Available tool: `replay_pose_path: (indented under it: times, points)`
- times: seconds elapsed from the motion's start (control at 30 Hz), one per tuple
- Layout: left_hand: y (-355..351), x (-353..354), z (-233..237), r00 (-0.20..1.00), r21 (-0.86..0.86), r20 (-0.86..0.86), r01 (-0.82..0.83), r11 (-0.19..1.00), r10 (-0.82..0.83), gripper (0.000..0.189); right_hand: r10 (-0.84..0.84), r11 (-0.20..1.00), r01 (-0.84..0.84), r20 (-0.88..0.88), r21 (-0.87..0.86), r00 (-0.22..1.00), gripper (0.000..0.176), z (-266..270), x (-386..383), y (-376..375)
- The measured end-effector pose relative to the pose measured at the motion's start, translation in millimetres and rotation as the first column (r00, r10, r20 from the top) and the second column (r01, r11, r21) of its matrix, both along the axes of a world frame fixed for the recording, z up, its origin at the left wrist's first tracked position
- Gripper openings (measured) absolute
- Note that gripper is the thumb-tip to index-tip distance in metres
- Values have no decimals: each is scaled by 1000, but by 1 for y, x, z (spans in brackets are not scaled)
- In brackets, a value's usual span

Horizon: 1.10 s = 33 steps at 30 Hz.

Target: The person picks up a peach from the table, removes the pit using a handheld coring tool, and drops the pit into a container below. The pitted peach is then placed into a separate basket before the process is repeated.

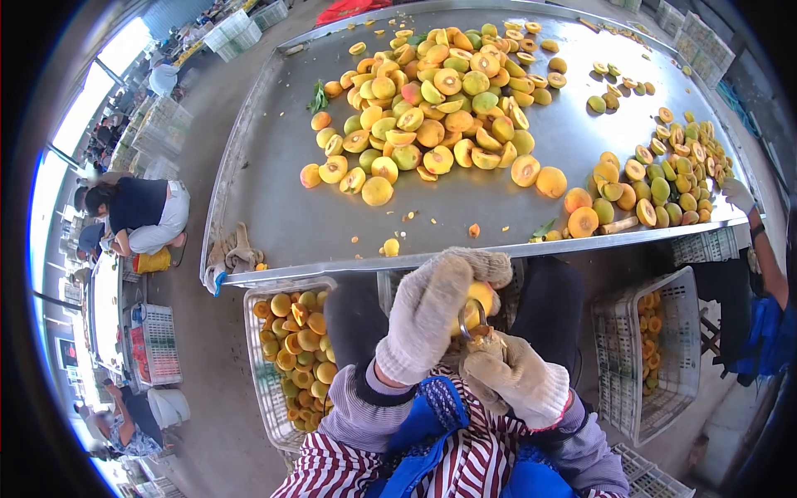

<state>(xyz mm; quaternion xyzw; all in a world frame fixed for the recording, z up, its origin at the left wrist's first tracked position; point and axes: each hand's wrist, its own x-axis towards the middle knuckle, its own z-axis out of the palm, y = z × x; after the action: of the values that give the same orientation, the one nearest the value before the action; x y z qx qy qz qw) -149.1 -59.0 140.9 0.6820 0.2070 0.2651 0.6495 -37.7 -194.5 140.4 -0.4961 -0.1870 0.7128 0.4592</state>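
Observation:
My left hand (432, 309), in a whitish knit glove, is closed around a yellow peach half (481, 295) above my lap. My right hand (521, 375), gloved too, grips a curved metal pitting tool (465, 322) whose loop is against the fruit. The fingers partly hide both the fruit and the tool's handle. In front of me a metal table (278, 187) carries a large heap of cut peaches (432, 108), many halves showing their pits. Small fruit scraps lie near its front edge.
A crate (257, 365) of peach halves stands left of my legs, another crate (664, 349) right. Gloves (241, 249) lie on the table's left corner. A co-worker's gloved hand (737, 195) is beside a second peach pile (656, 178). People (137, 212) work at left.

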Motion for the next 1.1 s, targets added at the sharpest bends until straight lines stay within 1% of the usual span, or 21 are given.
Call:
replay_pose_path:
  times: [0.03, 0.07, 0.1, 0.17, 0.2, 0.23, 0.27, 0.33, 0.37, 0.4, 0.43, 0.47, 0.53, 0.57, 0.6, 0.63, 0.7, 0.9, 0.97, 1.03, 1.1]
  points:
    - [-6, 1, 0, 995, -298, 98, 14, 954, 16, 63, 16, 1000, -15, -69, 23, 997, 24, 1, 2, -1]
    - [-11, 2, -1, 981, -567, 183, 58, 821, 57, 65, 13, 1000, -11, -70, 26, 997, 24, 1, 1, -1]
    - [-12, 7, -10, 932, -532, 357, 149, 834, 61, 65, -51, 997, 53, -42, 56, 998, 24, 2, -1, 0]
    - [-14, 7, -14, 954, -593, 284, 91, 800, 102, 65, -117, 989, 118, -14, 86, 993, 24, 4, -1, -2]
    - [-14, 5, -14, 968, -648, 204, 22, 762, 145, 67, -232, 968, 230, 7, 99, 973, 25, 5, 0, -4]
    - [-6, -9, -23, 990, -481, 143, 86, 873, -18, 73, -343, 934, 338, 26, 117, 939, 26, 5, 1, -5]
    - [-1, -18, -25, 990, -481, 143, 83, 873, -16, 73, -341, 935, 336, 25, 117, 940, 26, 4, 5, -6]
    - [6, -26, -29, 962, -510, -16, 228, 829, -274, 65, -389, 918, 363, 179, 162, 904, 31, 0, 13, -6]
    - [7, -26, -33, 969, -529, 3, 212, 822, -248, 59, -387, 918, 362, 176, 161, 905, 31, -2, 10, -7]
    - [4, -24, -37, 970, -530, -1, 206, 823, -243, 59, -346, 936, 311, 267, 163, 899, 31, -4, 6, -10]
    - [-2, -19, -41, 981, -600, 184, 160, 784, -59, 54, -300, 952, 257, 358, 164, 884, 32, -5, 3, -11]
    - [-6, -14, -43, 928, -667, 345, 138, 732, 140, 49, -227, 974, 197, 440, 113, 869, 34, 0, -1, -9]
    - [-8, -8, -40, 931, -699, 301, 68, 712, 206, 45, -185, 978, 119, 436, 173, 881, 24, -11, -10, -7]
    - [-12, -4, -33, 925, -704, 274, 6, 710, 264, 48, -128, 988, 59, 555, 142, 822, 26, -14, -12, -6]
    - [-15, -2, -30, 915, -708, 246, -55, 704, 319, 51, -132, 988, 64, 553, 141, 822, 26, -13, -13, -5]
    - [-15, -4, -30, 899, -727, 319, 30, 686, 300, 50, -125, 990, 57, 601, 131, 789, 30, -12, -14, -3]
    - [-18, -5, -33, 896, -715, 331, 34, 699, 296, 50, -147, 985, 48, 672, 165, 726, 35, -14, -15, -1]
    - [-28, -2, -28, 868, -669, 389, 36, 743, 309, 45, -252, 956, 56, 707, 288, 661, 36, -23, -17, -1]
    - [-34, 1, -26, 855, -668, 408, 42, 743, 319, 43, -241, 961, 64, 698, 269, 674, 36, -21, -18, -2]
    - [-42, 3, -24, 833, -620, 410, -44, 783, 371, 41, -230, 965, 72, 689, 251, 687, 36, -18, -22, -2]
    - [-46, 0, -23, 838, -550, 429, -56, 833, 339, 38, -234, 964, 122, 529, 237, 816, 33, -15, -26, -2]
